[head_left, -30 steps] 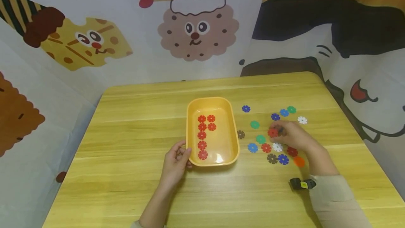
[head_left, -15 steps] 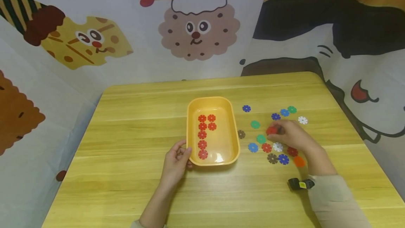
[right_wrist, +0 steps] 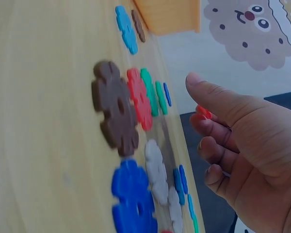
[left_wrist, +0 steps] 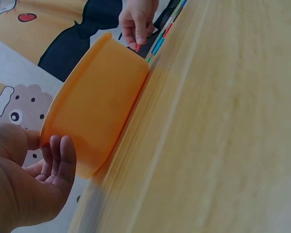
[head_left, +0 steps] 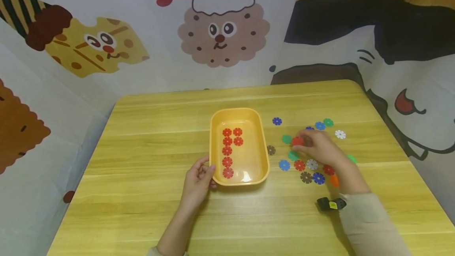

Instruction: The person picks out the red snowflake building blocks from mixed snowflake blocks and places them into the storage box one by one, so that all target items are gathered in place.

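Note:
My left hand [head_left: 196, 183] grips the near left corner of a yellow tray [head_left: 264, 169], thumb on the rim and fingers against the outer wall. Inside the tray, several red snowflake discs [head_left: 227, 151] form a column at the left with two more beside its top. Between thumb and fingers, my right hand [head_left: 321, 147] pinches a red snowflake disc [head_left: 297, 141] above the table, right of the tray. In the right wrist view that disc [right_wrist: 203, 112] is mostly hidden by the fingers. Right below this hand lies a green disc [head_left: 293, 155].
Loose snowflake discs in several colours lie right of the tray, among them a brown disc [head_left: 306, 177], a dark blue disc [head_left: 318, 178] and a white disc [head_left: 340, 134]. A black device [head_left: 331, 204] sits at my right wrist. Behind the wooden table [head_left: 160, 129] hangs a cartoon-printed cloth [head_left: 142, 78].
My right hand has moved left toward the tray with the red disc in its fingers, uncovering a green disc near the wrist. The left hand and the tray stay in place.

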Motion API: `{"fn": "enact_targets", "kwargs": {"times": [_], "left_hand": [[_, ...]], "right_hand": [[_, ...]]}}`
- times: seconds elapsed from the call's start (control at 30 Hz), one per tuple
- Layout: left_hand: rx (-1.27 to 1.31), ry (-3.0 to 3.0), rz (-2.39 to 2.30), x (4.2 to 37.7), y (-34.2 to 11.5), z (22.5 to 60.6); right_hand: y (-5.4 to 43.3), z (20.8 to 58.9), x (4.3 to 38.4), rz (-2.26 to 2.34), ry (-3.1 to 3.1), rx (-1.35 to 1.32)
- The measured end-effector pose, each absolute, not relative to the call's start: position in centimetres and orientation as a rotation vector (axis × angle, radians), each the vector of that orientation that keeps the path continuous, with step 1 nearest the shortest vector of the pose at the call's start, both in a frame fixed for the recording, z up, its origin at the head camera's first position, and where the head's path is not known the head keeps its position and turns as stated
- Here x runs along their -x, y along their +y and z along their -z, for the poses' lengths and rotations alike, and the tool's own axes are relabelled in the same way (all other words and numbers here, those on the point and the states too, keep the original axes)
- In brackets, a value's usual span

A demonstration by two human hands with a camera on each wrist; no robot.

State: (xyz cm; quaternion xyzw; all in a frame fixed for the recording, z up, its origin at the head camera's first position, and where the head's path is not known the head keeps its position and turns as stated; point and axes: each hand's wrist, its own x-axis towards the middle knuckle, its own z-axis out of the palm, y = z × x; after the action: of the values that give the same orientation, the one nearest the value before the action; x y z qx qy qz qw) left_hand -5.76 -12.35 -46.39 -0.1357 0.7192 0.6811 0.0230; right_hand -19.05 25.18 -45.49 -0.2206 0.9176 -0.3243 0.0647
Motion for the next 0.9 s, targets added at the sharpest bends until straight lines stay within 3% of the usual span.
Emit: {"fn": "enact_targets", "kwargs": {"times": [0.9], "left_hand": [[0.38,2.256,-2.103,5.8,-12.4,46.3]], "right_hand": [[19.9,45.0,19.0,1.196,2.726,0.745]]}}
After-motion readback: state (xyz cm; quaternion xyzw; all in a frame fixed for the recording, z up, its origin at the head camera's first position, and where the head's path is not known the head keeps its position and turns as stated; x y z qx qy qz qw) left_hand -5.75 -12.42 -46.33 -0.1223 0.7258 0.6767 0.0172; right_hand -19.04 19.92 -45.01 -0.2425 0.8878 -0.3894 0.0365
